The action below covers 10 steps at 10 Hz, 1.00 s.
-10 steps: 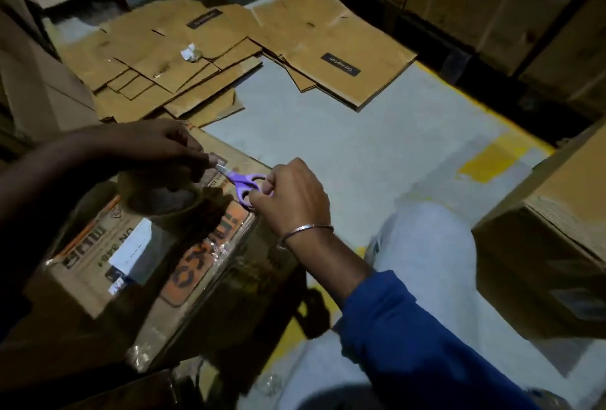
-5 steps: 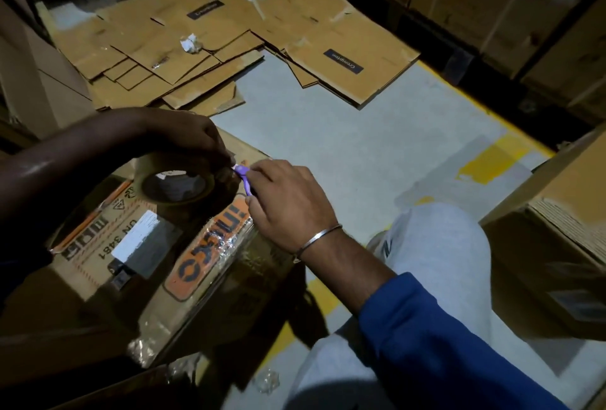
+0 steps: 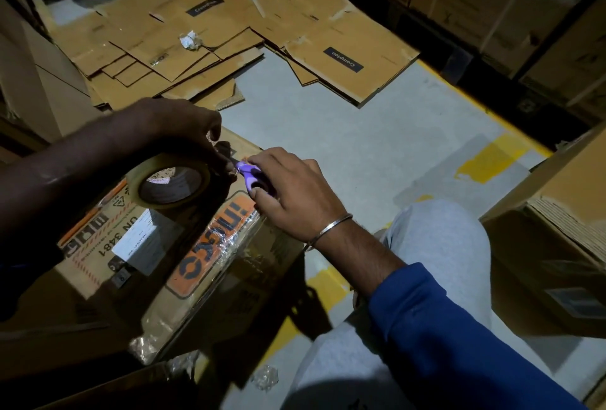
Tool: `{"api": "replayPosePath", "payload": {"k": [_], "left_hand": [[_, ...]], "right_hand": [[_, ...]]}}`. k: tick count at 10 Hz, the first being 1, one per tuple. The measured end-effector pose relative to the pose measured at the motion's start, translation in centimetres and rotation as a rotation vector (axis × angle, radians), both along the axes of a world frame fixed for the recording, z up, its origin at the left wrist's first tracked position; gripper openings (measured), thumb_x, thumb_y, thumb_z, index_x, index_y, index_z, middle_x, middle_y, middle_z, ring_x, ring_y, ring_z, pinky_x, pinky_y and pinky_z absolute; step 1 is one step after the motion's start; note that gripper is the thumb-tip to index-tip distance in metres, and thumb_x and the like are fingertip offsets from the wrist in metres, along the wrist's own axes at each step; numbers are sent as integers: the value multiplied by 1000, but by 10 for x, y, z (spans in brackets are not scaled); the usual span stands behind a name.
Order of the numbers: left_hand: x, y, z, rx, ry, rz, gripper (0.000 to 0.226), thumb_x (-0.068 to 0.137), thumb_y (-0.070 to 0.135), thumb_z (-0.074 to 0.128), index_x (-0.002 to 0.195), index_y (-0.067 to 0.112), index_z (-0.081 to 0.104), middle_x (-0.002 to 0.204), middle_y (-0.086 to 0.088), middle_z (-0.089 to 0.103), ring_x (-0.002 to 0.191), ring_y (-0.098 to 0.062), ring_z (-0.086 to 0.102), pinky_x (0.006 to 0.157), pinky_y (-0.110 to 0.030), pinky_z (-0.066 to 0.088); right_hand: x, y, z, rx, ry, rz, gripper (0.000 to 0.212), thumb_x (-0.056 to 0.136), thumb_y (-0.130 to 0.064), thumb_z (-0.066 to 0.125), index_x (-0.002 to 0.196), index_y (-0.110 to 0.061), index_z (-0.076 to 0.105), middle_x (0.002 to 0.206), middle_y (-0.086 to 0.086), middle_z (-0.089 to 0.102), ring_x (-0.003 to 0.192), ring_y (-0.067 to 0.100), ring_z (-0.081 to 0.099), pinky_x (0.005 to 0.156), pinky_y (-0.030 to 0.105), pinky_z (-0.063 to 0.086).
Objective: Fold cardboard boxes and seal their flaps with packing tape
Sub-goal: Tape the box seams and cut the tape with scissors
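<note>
The cardboard box (image 3: 170, 255) lies tilted in front of the person, its top face printed with an orange panel of large dark letters and, beside a white label, the code "UN 3481"; glossy clear tape runs crinkled along its right edge. Just above that face the left hand (image 3: 183, 134) holds a roll of packing tape (image 3: 169, 181), a translucent tan ring on a dark core, the fingers curled over its far rim and pinching at the pulled end by the roll's right side. Touching that spot, the right hand (image 3: 288, 186) grips small purple-handled scissors (image 3: 251, 176), fingers bent round the plastic loops; the blades are hidden between the 2 hands, so how wide they stand cannot be told. A thin metal bangle (image 3: 331, 227) circles the right wrist, ahead of a blue sleeve (image 3: 452, 334), and a grey-trousered knee (image 3: 436, 245) sits right of the box. Beyond the box, on the pale grey floor (image 3: 328, 134), flattened brown corrugated sheets (image 3: 183, 55) overlap in a loose heap, 2 bearing dark labels reading "Crompton", with a crumpled white wad (image 3: 190, 39) on top. Right of the box stands another brown carton (image 3: 557, 229) with a rough, torn edge.
</note>
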State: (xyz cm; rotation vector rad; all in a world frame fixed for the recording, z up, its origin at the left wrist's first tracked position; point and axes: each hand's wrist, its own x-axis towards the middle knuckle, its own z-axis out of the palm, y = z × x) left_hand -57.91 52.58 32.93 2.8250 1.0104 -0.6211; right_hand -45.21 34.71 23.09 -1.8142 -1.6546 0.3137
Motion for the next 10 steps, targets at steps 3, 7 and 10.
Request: {"api": "replayPosePath", "payload": {"k": [3,7,10], "left_hand": [[18,-22,4,264,-4,-175,61,85,71,66,127,28,56,115,0,64,99,-21,63,65,-30,39],[25,-44,7,265,169,-250,46,92,41,73,133,28,55,122,0,67,107,-20,66,73,-30,41],[15,-33,7,279,150,-226,75,92,47,71,152,23,31,119,-4,68,98,-23,67,77,-37,59]], "right_hand": [[16,-13,-1,215,464,-177,37,90,5,50,118,-5,72,116,5,71,110,16,66,95,35,56],[30,-3,-7,30,657,-225,33,89,3,58,117,-7,73,112,6,74,106,18,69,98,39,56],[17,7,-4,-104,129,-71,37,94,-5,53,129,-9,61,125,9,60,112,27,42,85,28,34]]}}
